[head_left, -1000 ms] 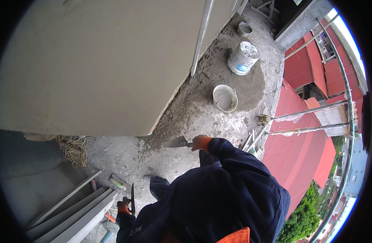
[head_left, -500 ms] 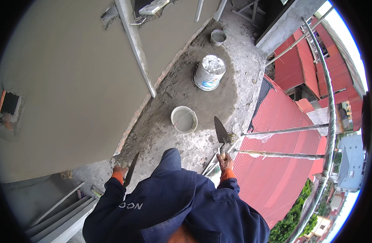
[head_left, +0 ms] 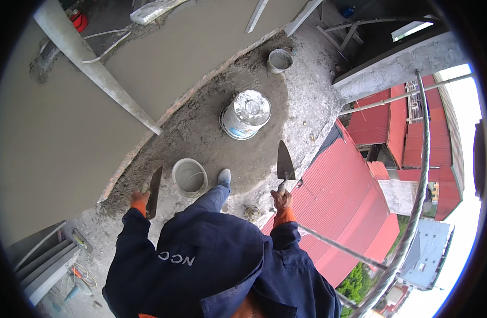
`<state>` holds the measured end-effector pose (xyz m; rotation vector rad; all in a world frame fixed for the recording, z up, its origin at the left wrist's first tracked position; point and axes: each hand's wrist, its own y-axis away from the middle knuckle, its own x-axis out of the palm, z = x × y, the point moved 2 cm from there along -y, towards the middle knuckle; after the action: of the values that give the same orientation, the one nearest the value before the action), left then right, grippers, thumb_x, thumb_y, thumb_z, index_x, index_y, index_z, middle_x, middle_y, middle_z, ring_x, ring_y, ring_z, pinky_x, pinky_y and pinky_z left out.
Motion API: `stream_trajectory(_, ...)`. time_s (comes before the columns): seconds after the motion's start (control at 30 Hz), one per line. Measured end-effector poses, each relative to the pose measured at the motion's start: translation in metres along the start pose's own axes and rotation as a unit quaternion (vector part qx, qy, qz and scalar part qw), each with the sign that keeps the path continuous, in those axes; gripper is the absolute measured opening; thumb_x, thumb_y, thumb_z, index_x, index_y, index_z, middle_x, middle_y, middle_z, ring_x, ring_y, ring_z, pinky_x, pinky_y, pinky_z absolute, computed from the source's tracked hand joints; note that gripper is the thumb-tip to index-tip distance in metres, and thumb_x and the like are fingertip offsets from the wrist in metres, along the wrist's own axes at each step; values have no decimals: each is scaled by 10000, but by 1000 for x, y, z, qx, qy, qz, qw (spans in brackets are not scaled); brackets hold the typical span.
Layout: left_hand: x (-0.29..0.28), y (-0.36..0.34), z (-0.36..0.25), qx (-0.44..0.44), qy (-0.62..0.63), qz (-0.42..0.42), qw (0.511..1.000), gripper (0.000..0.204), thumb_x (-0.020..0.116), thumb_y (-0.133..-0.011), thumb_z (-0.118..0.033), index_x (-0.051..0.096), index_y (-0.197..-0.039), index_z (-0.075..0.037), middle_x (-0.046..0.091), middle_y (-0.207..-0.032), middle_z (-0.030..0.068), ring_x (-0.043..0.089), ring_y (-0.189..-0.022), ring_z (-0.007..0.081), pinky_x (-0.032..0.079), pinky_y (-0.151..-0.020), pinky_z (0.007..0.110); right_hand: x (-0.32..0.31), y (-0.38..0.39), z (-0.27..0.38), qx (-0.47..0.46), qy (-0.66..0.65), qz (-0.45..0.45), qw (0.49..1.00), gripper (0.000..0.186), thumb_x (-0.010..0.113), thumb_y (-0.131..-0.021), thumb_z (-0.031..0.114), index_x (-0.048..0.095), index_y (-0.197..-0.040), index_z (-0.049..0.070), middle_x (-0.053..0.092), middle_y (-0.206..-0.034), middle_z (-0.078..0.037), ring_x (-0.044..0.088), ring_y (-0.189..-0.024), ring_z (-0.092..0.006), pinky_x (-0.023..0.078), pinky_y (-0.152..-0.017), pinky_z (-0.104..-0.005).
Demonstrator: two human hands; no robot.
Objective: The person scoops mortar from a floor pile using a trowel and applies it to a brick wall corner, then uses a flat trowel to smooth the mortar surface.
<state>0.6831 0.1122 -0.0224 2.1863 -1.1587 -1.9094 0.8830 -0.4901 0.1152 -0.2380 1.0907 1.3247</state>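
Note:
My left hand (head_left: 139, 196) grips a long flat plastering trowel (head_left: 155, 192) by its handle, blade on edge, just left of a round bucket of grey water (head_left: 189, 176). My right hand (head_left: 282, 198) is closed on the handle of a pointed trowel (head_left: 285, 159), whose blade sticks out forward, near the floor's outer edge. Ahead, an upturned white bucket (head_left: 252, 109) stands on damp, mortar-stained concrete. A smaller bucket (head_left: 279, 61) sits farther up. My left foot (head_left: 224, 178) is beside the water bucket.
A plastered wall (head_left: 47, 138) with a leaning pale beam (head_left: 105, 79) lines my left. On my right is a drop to red roofs (head_left: 328, 196), edged by wrapped scaffold poles (head_left: 421, 159). Boards (head_left: 47, 265) and tools lie low at the left. A concrete beam (head_left: 392, 66) spans the upper right.
I have stepped forward along the ledge, so the buckets appear closer. Both trowels have moved forward, the right one swinging from pointing leftward to pointing ahead at the outer side.

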Motion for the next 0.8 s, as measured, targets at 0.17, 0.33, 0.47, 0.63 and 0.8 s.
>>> stream_trajectory(0.17, -19, 25, -75, -114, 29, 17, 993, 549, 745, -670, -366, 615, -970, 75, 658, -890, 219, 676, -713, 297, 542, -618, 402, -45, -102, 69, -50, -46, 34, 997, 334, 746, -682, 316, 622, -789, 25, 607, -650, -90, 603, -621, -213, 472, -593, -369)
stream_trajectory(0.33, -63, 24, -255, -156, 168, 80, 970, 473, 736, -714, -282, 608, -1028, 48, 645, -859, 164, 650, -736, 228, 543, -577, 364, -98, -194, 157, -66, 17, 84, 994, 323, 760, -689, 312, 591, -703, 37, 583, -600, -68, 548, -488, -159, 452, -475, -337)
stream_trajectory(0.47, -29, 8, -308, -86, 241, 81, 963, 521, 728, -715, -328, 596, -1055, 43, 640, -744, 124, 647, -641, 237, 538, -570, 347, -111, -297, 217, -200, 217, 105, 950, 484, 713, -645, 487, 655, -825, 41, 664, -819, -183, 631, -801, -357, 478, -719, -448)
stream_trajectory(0.63, 28, 38, -403, -175, 389, 1, 905, 509, 719, -714, -362, 606, -1022, 26, 642, -713, 131, 644, -592, 221, 513, -538, 366, -109, -446, 267, -298, 383, 146, 862, 501, 689, -674, 509, 648, -899, 63, 656, -916, -204, 609, -909, -392, 476, -797, -465)
stream_trajectory(0.8, 122, 62, -474, -164, 263, -38, 950, 300, 715, -647, -219, 630, -934, -198, 588, -1009, 26, 559, -910, 245, 526, -648, 345, -33, -658, 311, -461, 461, 288, 702, 421, 575, -774, 467, 579, -970, 94, 627, -960, -191, 595, -899, -389, 468, -784, -477)
